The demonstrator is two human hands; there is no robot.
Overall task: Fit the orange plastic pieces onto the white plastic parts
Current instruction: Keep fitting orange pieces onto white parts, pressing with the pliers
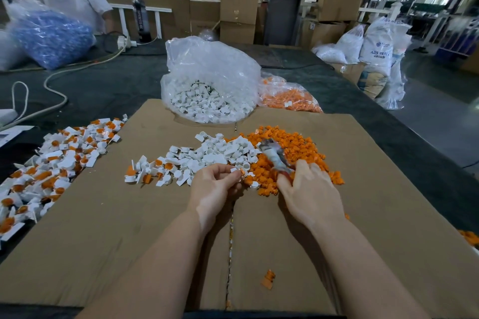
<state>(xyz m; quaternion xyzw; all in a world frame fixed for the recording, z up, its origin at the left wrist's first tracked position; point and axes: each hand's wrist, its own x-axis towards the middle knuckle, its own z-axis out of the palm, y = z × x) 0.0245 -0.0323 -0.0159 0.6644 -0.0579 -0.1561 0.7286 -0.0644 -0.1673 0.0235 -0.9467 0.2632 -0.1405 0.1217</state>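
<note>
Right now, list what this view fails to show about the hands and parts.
- Head view: right hand holds a tool; motion blur hides what it is.
- Left hand: white and orange piece too small to tell if joined.
- Orange pile: partly behind the right hand.

Near cardboard (pixel 116 241) lies open except one stray orange piece (pixel 268 278). Farther on, white parts (pixel 207 155), orange pile (pixel 293 153) and two bags (pixel 210 80) obstruct passage.

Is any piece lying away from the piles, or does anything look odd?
Yes. One orange piece lies alone on the cardboard, near the person and apart from the loose orange pile. More orange pieces sit at the right edge.
</note>
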